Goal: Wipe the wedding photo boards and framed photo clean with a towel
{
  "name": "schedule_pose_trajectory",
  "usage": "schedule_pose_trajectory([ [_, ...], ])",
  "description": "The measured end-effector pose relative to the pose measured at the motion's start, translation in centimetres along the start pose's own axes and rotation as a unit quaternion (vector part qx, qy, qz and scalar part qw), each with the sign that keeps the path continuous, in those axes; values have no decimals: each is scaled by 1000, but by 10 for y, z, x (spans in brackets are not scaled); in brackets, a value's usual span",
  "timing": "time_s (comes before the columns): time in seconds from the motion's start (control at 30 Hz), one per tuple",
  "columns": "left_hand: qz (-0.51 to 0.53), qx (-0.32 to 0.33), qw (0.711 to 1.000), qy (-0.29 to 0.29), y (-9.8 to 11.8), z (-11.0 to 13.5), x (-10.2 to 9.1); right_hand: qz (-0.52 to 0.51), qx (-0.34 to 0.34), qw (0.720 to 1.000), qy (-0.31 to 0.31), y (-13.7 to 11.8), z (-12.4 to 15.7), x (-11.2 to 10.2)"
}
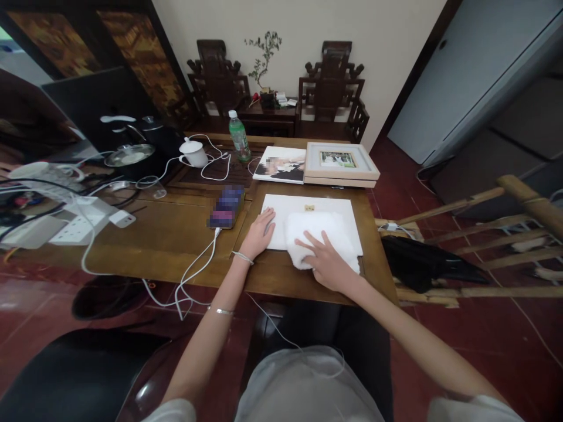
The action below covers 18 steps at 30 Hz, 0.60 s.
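A white board or panel (275,237) lies flat on the wooden table, with a small tan label (309,208) near its far edge. My left hand (260,231) rests on the board's left edge, fingers stretched out and holding nothing. On the right part of the board is a folded, fluffy white towel (321,225). My right hand (328,264) presses on the towel's near side from above, its fingers spread apart. The towel hides much of the board beneath it.
Beyond the board lie a photo print panel (281,164) and a pale framed picture (341,164). Left of the board is a phone (226,206) on a charging cable. Further back stand a green-labelled bottle (238,138), a lidded white cup (194,153) and a power strip (81,225).
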<state>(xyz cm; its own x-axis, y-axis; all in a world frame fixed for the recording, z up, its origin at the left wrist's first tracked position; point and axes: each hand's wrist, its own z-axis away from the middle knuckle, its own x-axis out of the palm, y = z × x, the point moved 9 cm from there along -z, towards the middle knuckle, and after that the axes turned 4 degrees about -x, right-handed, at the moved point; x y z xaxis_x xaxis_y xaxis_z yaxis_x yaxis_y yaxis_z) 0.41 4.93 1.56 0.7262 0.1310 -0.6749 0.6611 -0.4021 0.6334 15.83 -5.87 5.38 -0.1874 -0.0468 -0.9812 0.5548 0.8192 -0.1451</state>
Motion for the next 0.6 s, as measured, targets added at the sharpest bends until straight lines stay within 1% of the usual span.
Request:
schedule_pose_trajectory([
  [0.07, -3, 0, 1000, 1, 0, 0, 0, -14, -6, 1000, 0, 8, -3, -3],
  [0.13, -5, -2, 1000, 2, -1, 0, 0, -22, 1, 1000, -1, 22, -11, -5],
  [0.27, 3, -6, 1000, 2, -3, 0, 0, -19, 51, 999, -3, 57, -37, -6],
  [0.37, 8, -6, 1000, 0, -4, 0, 1, 7, 82, 996, 16, 73, -55, -6],
  [0.47, 4, -5, 1000, 2, -3, 0, 0, 40, 107, 993, 24, 74, -63, -1],
  [0.53, 2, -2, 1000, 4, -2, 0, 0, 44, 111, 993, 19, 67, -61, 5],
  [0.6, -1, 1, 1000, 2, 0, 0, 0, 38, 100, 994, 15, 57, -54, 8],
])
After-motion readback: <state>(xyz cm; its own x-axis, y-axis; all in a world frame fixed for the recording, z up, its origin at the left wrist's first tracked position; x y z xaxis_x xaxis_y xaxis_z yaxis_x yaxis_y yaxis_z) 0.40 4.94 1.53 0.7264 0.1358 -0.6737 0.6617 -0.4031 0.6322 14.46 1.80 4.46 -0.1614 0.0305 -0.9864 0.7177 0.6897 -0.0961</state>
